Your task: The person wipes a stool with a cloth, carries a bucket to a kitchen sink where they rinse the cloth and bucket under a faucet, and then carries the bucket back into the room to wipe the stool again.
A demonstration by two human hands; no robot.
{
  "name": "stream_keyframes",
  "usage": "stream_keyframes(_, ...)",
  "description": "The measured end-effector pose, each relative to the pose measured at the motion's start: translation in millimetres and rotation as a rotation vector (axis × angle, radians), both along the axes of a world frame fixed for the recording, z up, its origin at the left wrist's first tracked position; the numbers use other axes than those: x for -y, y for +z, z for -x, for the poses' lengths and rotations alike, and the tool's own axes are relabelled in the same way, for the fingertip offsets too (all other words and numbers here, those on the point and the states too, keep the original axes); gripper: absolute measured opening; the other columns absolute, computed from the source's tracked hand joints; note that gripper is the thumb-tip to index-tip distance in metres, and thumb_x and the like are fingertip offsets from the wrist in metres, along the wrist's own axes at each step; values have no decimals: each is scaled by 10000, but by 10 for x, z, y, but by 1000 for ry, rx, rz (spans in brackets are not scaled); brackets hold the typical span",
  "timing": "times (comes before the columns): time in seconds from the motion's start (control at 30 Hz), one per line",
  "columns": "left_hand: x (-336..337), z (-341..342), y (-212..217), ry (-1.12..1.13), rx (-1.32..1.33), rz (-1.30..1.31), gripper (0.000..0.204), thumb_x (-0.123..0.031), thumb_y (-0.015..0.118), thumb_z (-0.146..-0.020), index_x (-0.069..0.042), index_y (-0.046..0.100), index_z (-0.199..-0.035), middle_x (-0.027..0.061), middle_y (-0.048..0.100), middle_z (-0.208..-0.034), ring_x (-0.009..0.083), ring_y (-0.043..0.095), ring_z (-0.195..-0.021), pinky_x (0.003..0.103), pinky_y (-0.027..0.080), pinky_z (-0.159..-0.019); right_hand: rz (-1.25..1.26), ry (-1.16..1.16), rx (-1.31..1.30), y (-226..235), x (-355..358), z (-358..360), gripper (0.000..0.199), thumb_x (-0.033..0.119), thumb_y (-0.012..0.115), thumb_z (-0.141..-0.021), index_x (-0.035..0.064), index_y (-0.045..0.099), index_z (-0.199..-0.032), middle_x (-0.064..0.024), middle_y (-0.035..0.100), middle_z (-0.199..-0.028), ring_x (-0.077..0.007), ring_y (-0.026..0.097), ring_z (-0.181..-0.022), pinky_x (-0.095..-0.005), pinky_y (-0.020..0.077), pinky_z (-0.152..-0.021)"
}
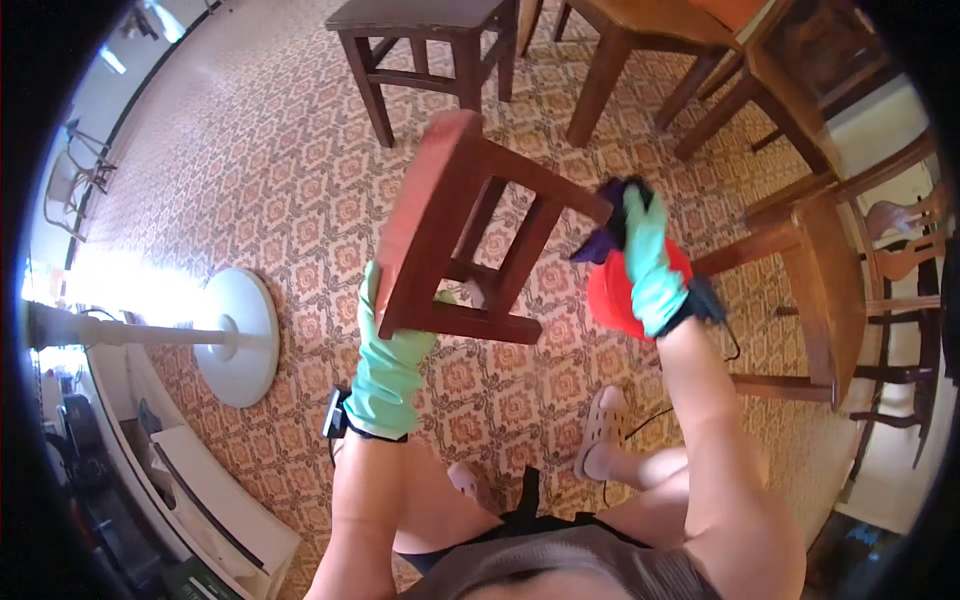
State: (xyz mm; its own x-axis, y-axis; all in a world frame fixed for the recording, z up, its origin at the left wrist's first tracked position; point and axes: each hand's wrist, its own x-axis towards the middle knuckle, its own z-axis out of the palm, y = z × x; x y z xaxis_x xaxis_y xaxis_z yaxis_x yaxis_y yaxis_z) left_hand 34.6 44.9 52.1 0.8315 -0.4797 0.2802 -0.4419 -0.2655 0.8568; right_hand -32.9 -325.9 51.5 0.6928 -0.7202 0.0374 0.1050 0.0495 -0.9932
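Note:
A small reddish-brown wooden stool (pixel 428 225) is tilted on its side in front of me, its seat facing left and its legs pointing right. My left hand (pixel 390 375), in a mint-green rubber glove, grips its near end, with the fingers partly hidden behind the wood. My right hand (pixel 648 262), gloved alike, is closed on a dark purple cloth (pixel 598 245) at the tip of the far leg. Motion blurs that hand a little. Below it on the floor stands a red bucket (pixel 612 300), partly covered by the glove.
A dark stool (pixel 420 15) stands at the far side. Wooden chairs (pixel 820 290) line the right and far right. To the left is a round white pedestal base (pixel 240 340) with a pole. Patterned tiles (pixel 290 190) cover the floor. My feet in clogs (pixel 604 430) are below.

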Motion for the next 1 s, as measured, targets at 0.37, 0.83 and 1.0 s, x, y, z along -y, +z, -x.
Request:
stream_keyframes(0.37,131,16,-55,268,-517,698,593,-368,579,-954,-26,428,-1415,151,530,-1367,273,564,-1187,416,514,-961,661,599,-274,1188,-299,-550,362,147,689,-895,-12,584,-1202,-94,636,-1069,-159,609,-958,-290,500,-831)
stream_keyframes(0.83,251,145,983,24,-460,-6,529,-375,755,-796,-9,624,-1156,128,698,-1013,290,640,-951,396,478,-896,-682,304,160,1064,342,-44,340,251,592,-976,-4,599,-1201,-139,660,-1180,-222,654,-1045,-357,536,-932)
stream_keyframes(1.0,337,198,727,-182,217,-311,493,-358,833,-676,9,597,-907,162,590,-794,375,565,-762,437,457,-742,337,754,-72,1653,-916,-426,385,327,607,-971,-9,591,-1157,-93,652,-1030,-182,612,-926,-318,492,-828)
